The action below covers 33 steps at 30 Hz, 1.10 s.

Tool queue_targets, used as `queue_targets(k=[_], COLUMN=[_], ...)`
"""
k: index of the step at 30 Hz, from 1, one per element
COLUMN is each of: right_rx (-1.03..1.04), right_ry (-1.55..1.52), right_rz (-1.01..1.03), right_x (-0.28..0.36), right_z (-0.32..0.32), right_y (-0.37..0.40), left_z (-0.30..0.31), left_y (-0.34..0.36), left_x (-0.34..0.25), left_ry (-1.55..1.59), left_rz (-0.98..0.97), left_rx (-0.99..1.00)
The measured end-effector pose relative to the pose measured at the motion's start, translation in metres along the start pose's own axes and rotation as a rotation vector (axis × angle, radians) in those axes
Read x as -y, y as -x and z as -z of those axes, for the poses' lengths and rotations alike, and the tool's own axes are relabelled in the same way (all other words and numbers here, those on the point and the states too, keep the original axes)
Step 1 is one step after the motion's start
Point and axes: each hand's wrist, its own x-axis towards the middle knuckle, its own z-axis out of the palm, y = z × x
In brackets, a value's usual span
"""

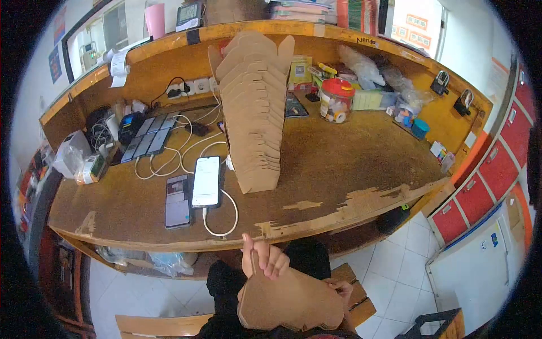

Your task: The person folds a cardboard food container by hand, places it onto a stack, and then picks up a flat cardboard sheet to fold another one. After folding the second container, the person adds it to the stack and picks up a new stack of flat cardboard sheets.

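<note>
A flat brown cardboard piece (293, 299) with angled edges lies over my lap, below the desk edge. My left hand (264, 259) is closed over its upper left edge, the fingers bent across the front. At its right side my right hand (340, 289) grips the edge, partly hidden by the board. In front of me a tall stack of nested brown cardboard boxes (251, 118) rises from the desk, with flaps sticking out at the top.
On the wooden desk (339, 152) a lit phone (206, 181) charges by a white cable beside a second phone (178, 206). Several more phones (149, 135) lie back left. A red-lidded jar (337, 101) stands back right. Red lockers (477, 195) line the right.
</note>
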Motion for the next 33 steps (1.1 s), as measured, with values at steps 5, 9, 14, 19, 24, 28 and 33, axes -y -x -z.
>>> queue_targets(k=[5,9,14,19,24,28,33], right_rx=[-0.118,-0.341,-0.399,-0.249,-0.411,-0.645,-0.653], right_ry=[-0.278,-0.194,-0.277,0.39,0.749,0.369,0.12], right_rz=[-0.191,-0.373,0.013,-0.105,0.104,0.339,0.329], right_x=[0.001,0.034,0.065,0.072,0.084,0.073,0.095], right_z=[0.004,-0.013,-0.007,0.034,0.034,0.037,0.048], right_y=[-0.009,-0.032,-0.091,-0.135,-0.138,-0.128,-0.1], left_z=[0.031,-0.013,0.019,0.031,0.033,0.039,0.038], left_y=[-0.028,-0.06,-0.04,-0.018,-0.009,-0.012,-0.015], left_x=[-0.003,0.001,-0.001,0.006,0.008,0.013,0.024], left_ry=[0.017,-0.877,-0.779,-0.968,-1.098,-1.098,-1.304], left_rz=[0.174,0.11,0.184,0.237,0.266,0.263,0.142], left_rx=[-0.002,-0.422,-0.391,-0.449,-0.413,-0.339,-0.192])
